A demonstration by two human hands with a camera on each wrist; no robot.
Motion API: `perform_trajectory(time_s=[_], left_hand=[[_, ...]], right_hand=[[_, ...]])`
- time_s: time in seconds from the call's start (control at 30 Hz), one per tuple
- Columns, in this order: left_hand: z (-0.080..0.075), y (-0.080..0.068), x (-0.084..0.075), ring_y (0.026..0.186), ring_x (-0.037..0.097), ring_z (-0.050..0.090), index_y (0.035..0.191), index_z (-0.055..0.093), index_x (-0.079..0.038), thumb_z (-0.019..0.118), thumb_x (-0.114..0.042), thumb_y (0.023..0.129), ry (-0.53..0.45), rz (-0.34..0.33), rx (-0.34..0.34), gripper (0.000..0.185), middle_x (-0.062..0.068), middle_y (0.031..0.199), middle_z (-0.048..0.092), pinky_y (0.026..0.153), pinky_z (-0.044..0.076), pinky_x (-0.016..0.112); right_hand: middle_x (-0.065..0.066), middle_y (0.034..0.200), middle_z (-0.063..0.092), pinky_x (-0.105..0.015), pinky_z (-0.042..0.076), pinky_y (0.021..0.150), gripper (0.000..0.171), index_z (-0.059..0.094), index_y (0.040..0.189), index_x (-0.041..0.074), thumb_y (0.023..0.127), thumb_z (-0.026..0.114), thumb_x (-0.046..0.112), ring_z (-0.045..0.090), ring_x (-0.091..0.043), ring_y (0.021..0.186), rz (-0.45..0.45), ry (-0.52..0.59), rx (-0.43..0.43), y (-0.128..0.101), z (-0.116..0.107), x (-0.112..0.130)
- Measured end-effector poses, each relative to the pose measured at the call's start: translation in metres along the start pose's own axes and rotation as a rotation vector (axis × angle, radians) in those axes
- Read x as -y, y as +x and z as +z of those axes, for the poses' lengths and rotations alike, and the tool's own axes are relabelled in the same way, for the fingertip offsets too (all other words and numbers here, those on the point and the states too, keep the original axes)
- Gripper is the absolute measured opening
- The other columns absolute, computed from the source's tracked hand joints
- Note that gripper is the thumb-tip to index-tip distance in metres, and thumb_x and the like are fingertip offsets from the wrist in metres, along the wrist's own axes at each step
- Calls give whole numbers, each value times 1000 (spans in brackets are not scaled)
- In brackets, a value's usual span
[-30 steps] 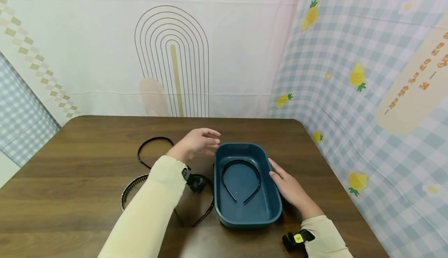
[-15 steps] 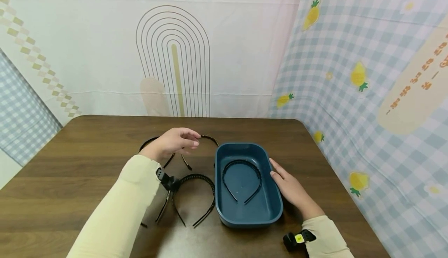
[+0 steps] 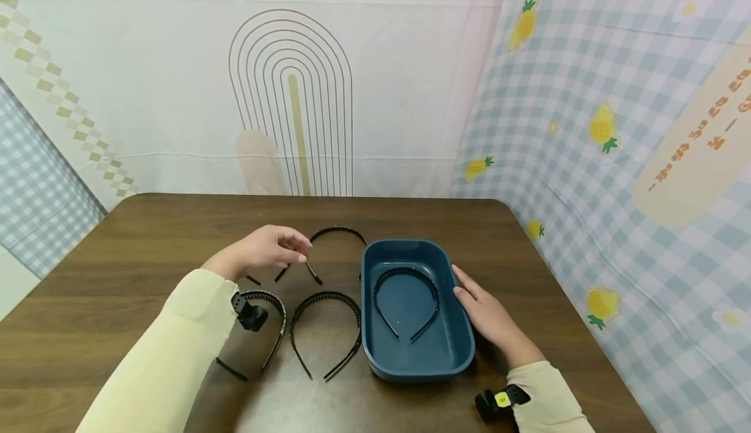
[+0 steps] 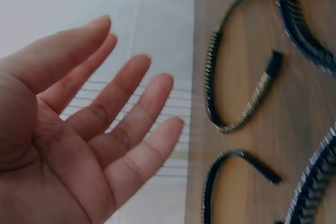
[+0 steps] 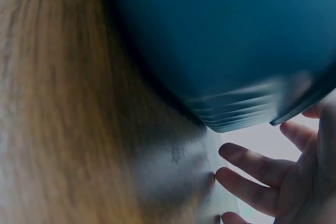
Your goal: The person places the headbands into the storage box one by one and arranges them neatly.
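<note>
My left hand (image 3: 264, 248) hovers over the left part of the table, fingers loosely bent and nothing in them. Just right of its fingertips lies a black toothed headband (image 3: 337, 228) with gold edging, also visible in the left wrist view (image 4: 210, 72). Under the wrist sits another headband (image 3: 284, 322), partly covered by the sleeve and wrist camera. Only a tip (image 3: 252, 280) of a further headband shows below the hand. My right hand (image 3: 487, 312) rests against the right side of a blue plastic basin (image 3: 411, 362), fingers extended. A black headband (image 3: 405, 270) lies inside the basin.
More black headband (image 3: 325, 296) pieces lie left of the basin, seemingly two overlapping, since doubled ends show at front right. The wooden table (image 3: 176, 224) ends at a white cloth backdrop (image 3: 399, 94). A checked cloth (image 3: 563, 192) hangs at the right.
My left hand has moved away from the basin's left rim toward the left, uncovering the headbands at the back and front. The right hand and basin have stayed put.
</note>
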State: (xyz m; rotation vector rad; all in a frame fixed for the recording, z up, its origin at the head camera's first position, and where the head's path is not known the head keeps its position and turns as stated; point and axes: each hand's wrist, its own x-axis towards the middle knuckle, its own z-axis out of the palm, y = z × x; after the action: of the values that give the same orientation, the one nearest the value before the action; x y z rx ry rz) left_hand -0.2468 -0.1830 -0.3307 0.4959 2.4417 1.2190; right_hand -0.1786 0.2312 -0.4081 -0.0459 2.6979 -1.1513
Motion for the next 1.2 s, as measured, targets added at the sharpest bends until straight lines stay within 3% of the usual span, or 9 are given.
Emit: perform_trajectory(time_s=[0.3,0.7,1.2], left_hand=[[-1,-10,21,102,25,63,117,64,2,68,-11,89,60,57,-26,31,20,115,64,83,53,39],[-5,-22,44,99,27,63,113,65,5,72,-9,86,148,61,-70,31,18,107,67,83,51,38],[-9,-38,63,102,33,63,110,65,8,72,-5,84,164,-5,-85,30,20,108,67,82,52,38]], right_hand=[[-11,159,22,-66,23,107,57,18,155,31,103,30,50,24,-42,141,-9,7,-1,0,0,-1],[-11,159,22,-66,23,107,58,18,156,29,103,30,50,23,-42,141,-11,4,-1,0,-1,-1],[-11,158,23,-66,23,107,59,18,155,29,103,30,52,24,-42,141,-3,3,-3,1,-1,-1]])
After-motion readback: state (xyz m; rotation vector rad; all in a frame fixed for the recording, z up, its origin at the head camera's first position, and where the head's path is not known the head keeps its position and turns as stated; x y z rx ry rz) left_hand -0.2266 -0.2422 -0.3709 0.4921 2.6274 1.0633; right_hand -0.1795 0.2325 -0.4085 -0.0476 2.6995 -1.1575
